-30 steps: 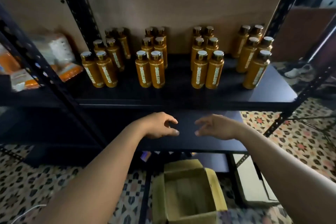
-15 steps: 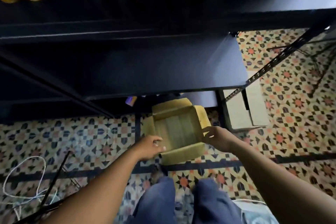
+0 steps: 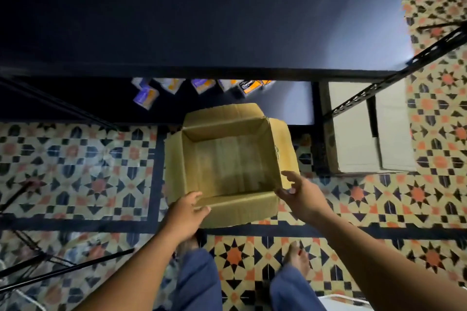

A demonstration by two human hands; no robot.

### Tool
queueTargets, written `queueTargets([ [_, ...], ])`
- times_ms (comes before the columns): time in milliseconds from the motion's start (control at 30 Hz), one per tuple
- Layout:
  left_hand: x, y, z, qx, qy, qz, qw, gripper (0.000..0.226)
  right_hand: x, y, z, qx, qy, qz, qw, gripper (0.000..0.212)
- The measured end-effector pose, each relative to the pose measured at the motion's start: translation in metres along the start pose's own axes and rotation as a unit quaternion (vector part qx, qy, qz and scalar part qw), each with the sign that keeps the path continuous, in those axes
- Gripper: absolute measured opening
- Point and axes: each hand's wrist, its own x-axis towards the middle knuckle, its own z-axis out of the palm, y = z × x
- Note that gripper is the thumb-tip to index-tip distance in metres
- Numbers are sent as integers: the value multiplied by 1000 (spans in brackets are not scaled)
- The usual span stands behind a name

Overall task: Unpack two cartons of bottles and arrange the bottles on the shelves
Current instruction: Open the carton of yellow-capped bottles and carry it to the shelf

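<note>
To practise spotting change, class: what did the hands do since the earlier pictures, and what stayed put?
Both hands came down to the carton on the floor: the left hand grips its near-left corner, the right hand reaches its near-right corner, fingers spread. The carton stayed open and empty.

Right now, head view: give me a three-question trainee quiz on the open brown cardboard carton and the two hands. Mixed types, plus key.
1. True or false: the open brown cardboard carton holds bottles.
2. The left hand is at: A) the carton's near-left corner; B) the carton's inside bottom; C) its far-right corner.
3. Fill in: the hand with spread fingers by the carton's right flap is the ___ hand.
Key: 1 false; 2 A; 3 right hand.
</note>
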Motion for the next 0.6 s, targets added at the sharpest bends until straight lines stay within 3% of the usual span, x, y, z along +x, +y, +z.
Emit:
queueTargets([
  [233,100,-40,26,81,118,-16,990,80,99,59,58,21,60,17,998,78],
  [333,128,-57,26,25,126,-82,988,89,123,70,71,16,60,36,997,85],
  [467,156,-75,34,21,117,-90,989,57,140,83,84,5,74,50,996,82],
  [600,159,-66,43,32,140,-90,986,52,144,88,91,28,98,48,994,75],
])
